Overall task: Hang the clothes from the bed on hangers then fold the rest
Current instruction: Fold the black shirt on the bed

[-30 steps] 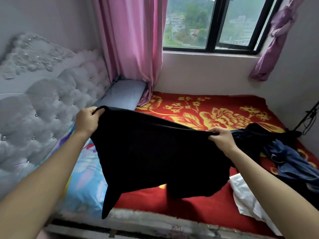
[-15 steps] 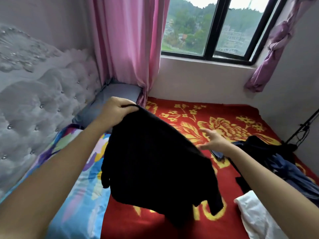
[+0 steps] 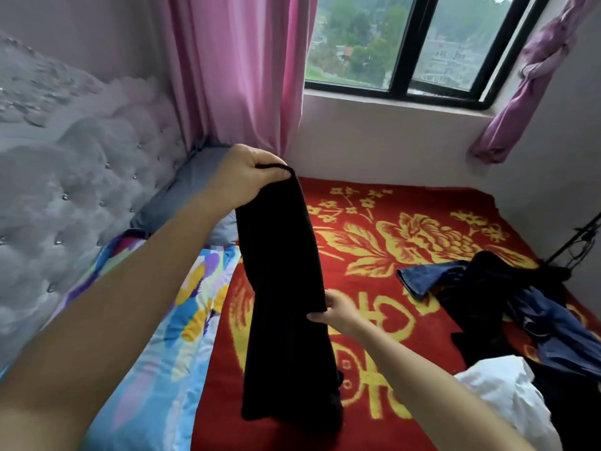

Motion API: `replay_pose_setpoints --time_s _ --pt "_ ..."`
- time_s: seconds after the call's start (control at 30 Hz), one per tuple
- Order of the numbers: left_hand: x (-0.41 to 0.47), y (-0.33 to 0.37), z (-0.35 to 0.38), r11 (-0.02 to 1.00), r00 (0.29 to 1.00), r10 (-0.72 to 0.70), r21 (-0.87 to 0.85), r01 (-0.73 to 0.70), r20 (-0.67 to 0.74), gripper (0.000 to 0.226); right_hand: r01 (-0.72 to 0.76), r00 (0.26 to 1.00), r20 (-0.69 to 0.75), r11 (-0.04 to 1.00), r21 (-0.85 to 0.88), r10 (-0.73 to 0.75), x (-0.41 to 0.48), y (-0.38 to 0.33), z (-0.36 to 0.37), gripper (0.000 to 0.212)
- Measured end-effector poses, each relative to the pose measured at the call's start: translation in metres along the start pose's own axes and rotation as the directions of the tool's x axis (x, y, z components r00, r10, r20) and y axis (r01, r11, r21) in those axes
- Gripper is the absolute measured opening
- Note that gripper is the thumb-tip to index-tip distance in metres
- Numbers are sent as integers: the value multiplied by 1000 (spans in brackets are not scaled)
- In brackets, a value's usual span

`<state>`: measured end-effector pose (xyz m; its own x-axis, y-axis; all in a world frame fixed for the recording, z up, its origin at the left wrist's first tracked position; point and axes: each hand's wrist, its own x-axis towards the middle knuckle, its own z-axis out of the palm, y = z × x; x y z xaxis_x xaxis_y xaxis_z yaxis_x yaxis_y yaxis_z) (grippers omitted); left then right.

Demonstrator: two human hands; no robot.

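L hand [image 3: 247,177] raised over bed, fingers clenched round bunched top edge of black knit garment [image 3: 286,320]. Garment hangs down from it in a long narrow strip above the red blanket w/ yellow flower print [image 3: 406,222]; lower end near blanket, contact can't tell. R hand [image 3: 338,312] lower, at garment's right edge approx halfway down, thumb and fingers pinching the cloth edge, some fingers hidden behind the fabric.

Right side of bed: heap of dark clothes, black and navy/denim pcs [image 3: 507,288], w/ a crumpled white garment [image 3: 500,395] just in front of it, touching. Left side: multicolour floral pillow [image 3: 169,353], grey-blue pillow [image 3: 182,196] beyond it, both against grey tufted headboard [image 3: 81,190]. Pink curtain [image 3: 240,76] hangs at the corner, black-framed window [image 3: 406,43] behind bed, knotted purple curtain [image 3: 533,76] at its right.
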<state>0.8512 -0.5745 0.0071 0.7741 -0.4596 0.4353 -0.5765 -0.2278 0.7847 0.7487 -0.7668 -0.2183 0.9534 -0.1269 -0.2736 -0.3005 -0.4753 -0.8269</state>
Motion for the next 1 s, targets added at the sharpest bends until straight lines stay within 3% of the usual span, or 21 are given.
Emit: replay_pose_setpoints --time_s 0.1,0.27,0.37,0.5,0.6,0.67,0.77,0.87,0.93,1.0 --pt "5 12 -7 997 994 -13 -72 6 -104 21 -44 996 -76 999 -10 43 5 13 -11 25" --pt "6 2 -27 1000 970 -2 26 8 -241 17 -51 980 -182 991 125 74 3 14 -64 6" --pt "-4 -36 -42 985 948 -82 117 123 -308 19 -35 980 -191 993 110 56 0 -2 -111 18" --pt "-29 -94 -43 927 914 -236 206 314 -331 16 17 988 -149 996 -93 -30 -6 -38 -145 22" --pt "-45 -125 -38 771 859 -384 394 500 -338 16 120 986 -101 987 -103 -130 -11 -66 -144 29" --pt "-54 -134 -27 700 838 -475 462 544 -267 33 188 979 -64 977 -98 -194 -15 -84 -136 25" --pt "-65 -127 5 829 895 -435 429 358 95 89 276 960 5 946 -172 -279 -20 -107 -117 26" --pt "-68 -100 56 940 842 -338 203 276 421 116 313 949 82 935 -168 -303 -24 -118 -99 15" --pt "-67 -86 88 951 831 -302 92 294 468 108 332 942 105 929 -161 -319 -28 -120 -90 7" --pt "-70 -78 113 951 838 -277 7 310 470 52 321 946 89 935 -150 -311 -32 -113 -88 13"
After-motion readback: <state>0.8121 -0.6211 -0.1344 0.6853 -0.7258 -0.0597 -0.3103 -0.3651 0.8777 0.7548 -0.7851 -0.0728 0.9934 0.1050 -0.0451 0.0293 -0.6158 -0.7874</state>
